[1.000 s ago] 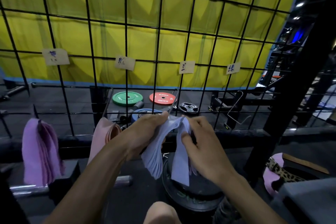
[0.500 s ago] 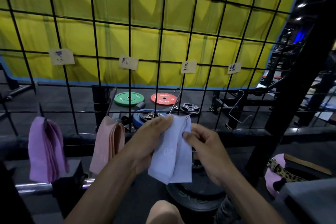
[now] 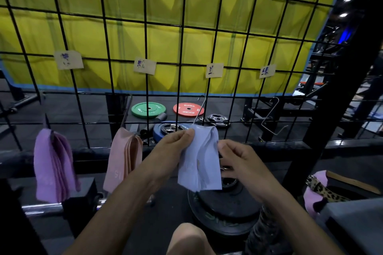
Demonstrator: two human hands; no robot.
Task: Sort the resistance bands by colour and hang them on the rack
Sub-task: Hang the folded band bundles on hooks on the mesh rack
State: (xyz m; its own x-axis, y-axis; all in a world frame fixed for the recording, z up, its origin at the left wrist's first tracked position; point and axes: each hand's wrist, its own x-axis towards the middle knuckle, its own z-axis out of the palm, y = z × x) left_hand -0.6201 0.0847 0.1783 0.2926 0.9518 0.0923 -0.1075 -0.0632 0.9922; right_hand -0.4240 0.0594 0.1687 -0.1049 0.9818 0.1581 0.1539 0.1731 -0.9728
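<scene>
Just below the wire hook under the third label, the left hand pinches the pale blue bands hanging lengthwise, its top nearest the hook, while the right hand curls beside them, apparently gripping nothing.

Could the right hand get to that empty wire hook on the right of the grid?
Probably yes: the empty hook hangs up and right of the right hand with nothing between, though that hand seems to pinch the pale blue bands.

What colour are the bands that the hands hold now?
Pale blue bands, seen in the head view.
</scene>
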